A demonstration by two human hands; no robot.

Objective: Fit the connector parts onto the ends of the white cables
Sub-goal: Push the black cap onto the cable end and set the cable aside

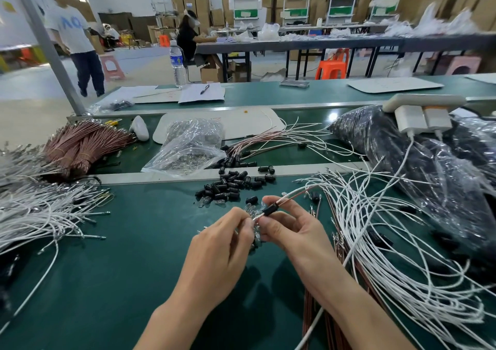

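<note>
A single head-worn wide-angle view looks forward and down, close over the green-topped bench [134, 242], with the workshop floor and farther rows beyond.

Two hands, left hand [224, 245] and right hand [294, 233]; one water bottle [177, 63], one pen [204, 89], two chargers [410, 120].

Lit brightly and evenly from overhead. Threw only soft, faint shadows onto the green counter [120, 269] under the left hand [222, 245] and right hand [292, 231]. Caught white glare on the clear plastic bag [188, 145] and the dark plastic sacks [389, 140]. Bowed straight edges outward toward the corners. Smeared the cardboard boxes [456, 0] at the far right and softened the white cables [32, 215] along the left edge; kept the centre sharp.
</note>
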